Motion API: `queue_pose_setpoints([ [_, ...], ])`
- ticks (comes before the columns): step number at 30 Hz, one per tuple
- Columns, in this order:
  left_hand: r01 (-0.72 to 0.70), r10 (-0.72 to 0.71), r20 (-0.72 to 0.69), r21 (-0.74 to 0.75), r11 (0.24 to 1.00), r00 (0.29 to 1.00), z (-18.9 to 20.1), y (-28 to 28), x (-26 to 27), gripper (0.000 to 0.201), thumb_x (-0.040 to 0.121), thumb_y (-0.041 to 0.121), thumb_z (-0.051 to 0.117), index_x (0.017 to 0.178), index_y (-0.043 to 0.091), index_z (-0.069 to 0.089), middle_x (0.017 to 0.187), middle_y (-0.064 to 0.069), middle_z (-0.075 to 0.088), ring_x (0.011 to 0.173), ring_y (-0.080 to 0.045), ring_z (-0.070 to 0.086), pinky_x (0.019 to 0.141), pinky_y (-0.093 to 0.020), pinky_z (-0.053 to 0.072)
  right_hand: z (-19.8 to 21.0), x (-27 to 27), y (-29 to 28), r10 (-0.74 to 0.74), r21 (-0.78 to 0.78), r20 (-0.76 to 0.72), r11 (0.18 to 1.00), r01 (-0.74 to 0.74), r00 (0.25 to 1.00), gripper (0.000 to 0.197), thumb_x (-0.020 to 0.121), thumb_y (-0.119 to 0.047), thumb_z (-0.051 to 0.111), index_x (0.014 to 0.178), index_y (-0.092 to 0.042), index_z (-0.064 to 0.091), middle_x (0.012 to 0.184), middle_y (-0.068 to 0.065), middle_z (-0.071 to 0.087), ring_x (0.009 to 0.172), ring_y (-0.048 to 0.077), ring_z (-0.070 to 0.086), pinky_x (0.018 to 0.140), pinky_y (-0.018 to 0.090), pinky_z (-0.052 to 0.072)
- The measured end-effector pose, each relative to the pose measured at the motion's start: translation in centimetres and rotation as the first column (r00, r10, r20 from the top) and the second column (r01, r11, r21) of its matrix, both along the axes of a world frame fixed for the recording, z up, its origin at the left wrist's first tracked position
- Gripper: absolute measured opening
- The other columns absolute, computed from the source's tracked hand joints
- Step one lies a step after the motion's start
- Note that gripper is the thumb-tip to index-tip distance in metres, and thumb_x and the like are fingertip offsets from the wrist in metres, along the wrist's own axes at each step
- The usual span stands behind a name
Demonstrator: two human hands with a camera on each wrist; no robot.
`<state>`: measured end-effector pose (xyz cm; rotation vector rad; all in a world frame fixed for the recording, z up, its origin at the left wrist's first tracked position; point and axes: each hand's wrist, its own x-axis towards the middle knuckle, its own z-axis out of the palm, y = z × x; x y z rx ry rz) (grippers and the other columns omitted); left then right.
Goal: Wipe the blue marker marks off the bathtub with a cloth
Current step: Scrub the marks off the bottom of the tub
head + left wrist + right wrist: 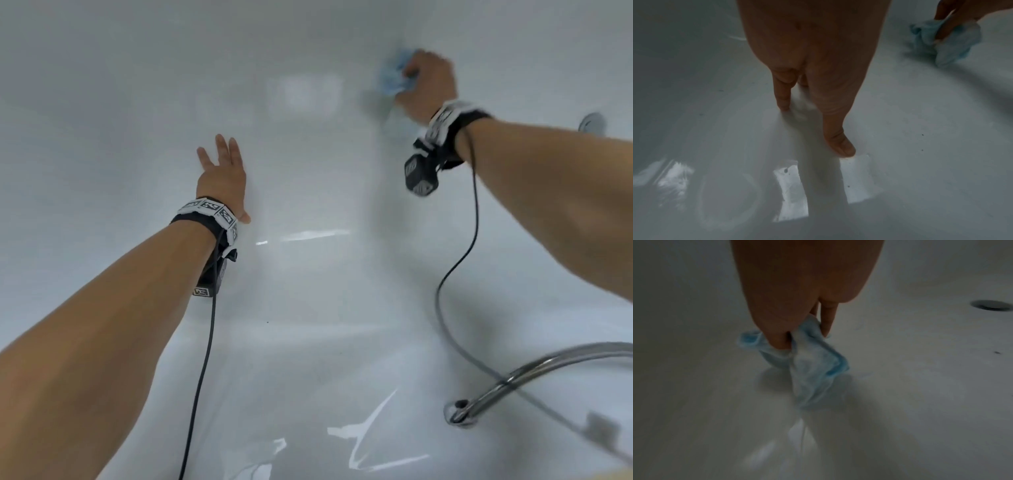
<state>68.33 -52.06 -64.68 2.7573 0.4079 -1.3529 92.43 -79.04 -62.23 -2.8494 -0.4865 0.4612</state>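
Note:
My right hand (pixel 426 80) grips a crumpled light-blue cloth (pixel 394 75) and holds it against the white bathtub (pixel 308 171) floor at the far right. In the right wrist view the cloth (pixel 813 368) is bunched between thumb and fingers, its lower end on the tub floor. Faint blue marker marks (pixel 866 374) show on the floor just right of the cloth. My left hand (pixel 222 174) lies flat with fingers spread on the tub floor near the middle; the left wrist view shows its straight fingertips (pixel 844 147) touching the surface and the cloth (pixel 947 42) at upper right.
A round drain (pixel 991 306) sits in the tub to the right of the cloth, its edge also in the head view, drain (pixel 592 121). A chrome shower hose (pixel 534 370) curves in from the lower right to a fitting (pixel 457 411). Black wrist cables hang from both arms.

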Motion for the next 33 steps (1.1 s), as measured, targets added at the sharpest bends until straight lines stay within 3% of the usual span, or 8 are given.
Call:
queue_pose_setpoints([
  [3,0.043,-0.043,-0.008,0.014,0.999,0.999,0.6,-0.3,0.2,0.147,0.066,0.045,0.088,0.150,-0.003,-0.022,0.159,-0.025,-0.021,0.146,-0.052,0.007,0.115,-0.050,0.031,-1.5,2.3,-2.2,-0.204,-0.107,-0.016,0.974,0.201,0.979,0.028,0.089,-0.043,0.059,0.100,-0.017,0.061,0.098,0.004,0.058,0.095,0.027,0.061,0.086,0.034,0.051],
  [10,0.025,-0.025,-0.002,0.015,1.000,1.000,0.8,-0.3,0.4,0.149,0.064,0.046,0.089,0.150,-0.001,-0.023,0.159,-0.023,-0.022,0.145,-0.053,0.009,0.113,-0.049,0.035,-2.8,-7.0,2.9,-0.080,-0.222,-0.041,0.973,0.069,0.996,0.040,0.093,-0.040,0.048,0.116,-0.011,0.064,0.123,0.015,0.062,0.112,0.036,0.057,0.098,0.037,0.042],
  [14,-0.026,0.026,0.016,-0.016,1.000,1.000,0.3,-0.1,0.2,0.150,0.063,0.040,0.091,0.151,0.002,-0.024,0.160,-0.019,-0.025,0.146,-0.053,-0.003,0.097,-0.048,0.051,-3.5,-11.8,6.3,0.180,-0.196,-0.175,0.957,-0.213,0.968,0.025,0.085,-0.026,0.055,0.108,-0.020,0.061,0.110,0.009,0.059,0.101,0.033,0.056,0.082,0.034,0.045],
  [17,-0.042,0.042,0.023,-0.015,0.999,0.999,0.1,-0.2,0.1,0.150,0.062,0.037,0.092,0.152,0.003,-0.023,0.160,-0.019,-0.024,0.146,-0.052,-0.005,0.095,-0.049,0.052,-2.2,-13.6,7.1,0.452,-0.029,-0.296,0.877,-0.480,0.842,0.022,0.084,-0.027,0.059,0.106,-0.021,0.062,0.110,0.003,0.057,0.103,0.028,0.050,0.078,0.036,0.049],
  [19,-0.038,0.038,0.038,-0.019,0.999,0.999,-0.2,-0.2,0.2,0.149,0.063,0.038,0.092,0.152,0.003,-0.023,0.160,-0.018,-0.024,0.146,-0.052,-0.005,0.094,-0.049,0.053,-1.4,-11.7,5.7,0.430,0.030,-0.208,0.901,-0.434,0.879,0.027,0.088,-0.024,0.056,0.113,-0.020,0.063,0.117,0.004,0.058,0.109,0.029,0.050,0.082,0.038,0.048],
  [22,-0.045,0.046,0.039,-0.020,0.999,0.998,-0.4,0.1,-0.1,0.149,0.063,0.038,0.092,0.152,0.004,-0.023,0.160,-0.017,-0.025,0.146,-0.051,-0.006,0.094,-0.049,0.052,-2.2,-5.9,2.1,0.068,0.070,0.090,0.995,-0.074,0.994,0.035,0.083,-0.009,0.052,0.116,-0.009,0.065,0.118,0.015,0.063,0.111,0.037,0.057,0.092,0.036,0.038],
  [27,-0.033,0.033,0.020,-0.016,0.999,0.999,-0.6,0.0,0.2,0.150,0.062,0.037,0.092,0.152,0.002,-0.022,0.160,-0.019,-0.025,0.145,-0.053,-0.005,0.095,-0.048,0.051,-5.2,-1.8,0.6,-0.528,0.081,0.018,0.847,0.525,0.849,0.046,0.096,-0.012,0.046,0.142,-0.011,0.049,0.143,0.008,0.053,0.131,0.023,0.049,0.102,0.023,0.035],
  [33,-0.034,0.035,0.029,-0.031,0.999,0.999,-0.5,0.5,-0.1,0.150,0.062,0.039,0.092,0.153,0.005,-0.023,0.161,-0.015,-0.025,0.146,-0.051,-0.006,0.096,-0.048,0.051,-5.8,-8.5,12.9,-0.085,0.284,-0.054,0.954,0.097,0.995,0.049,0.090,-0.012,0.051,0.137,-0.025,0.059,0.140,0.002,0.060,0.129,0.024,0.055,0.103,0.026,0.038],
])
